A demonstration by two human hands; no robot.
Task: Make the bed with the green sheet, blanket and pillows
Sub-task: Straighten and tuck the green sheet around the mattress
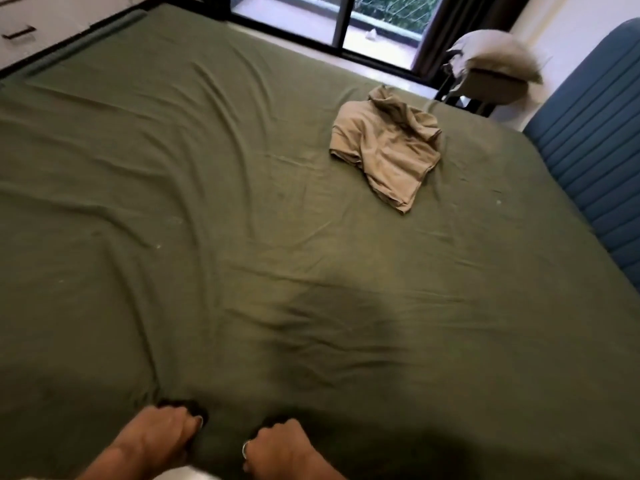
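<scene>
Head view: wrinkled green sheet [242, 202] is gripped at its near edge by curled left hand [162, 434] and right hand [277, 445]; beige cloth [388, 150] is crumpled far off.

sheet [207, 202]: 1 | hands: 2, left [162, 431], right [277, 445] | ring [246, 448]: 1 | beige cloth [388, 150]: 1, far right | pillow [498, 60]: 1 | headboard [595, 140]: 1

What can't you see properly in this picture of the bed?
Head view only:
- Fingers of the left hand and right hand: tips curl into the sheet, hidden by fabric.
- Forearms: cut off by the bottom edge.
- Pillow: blurred, on a chair past the bed.
- Tan cloth: crumpled, kind unclear.
- Blanket: not in view.
</scene>
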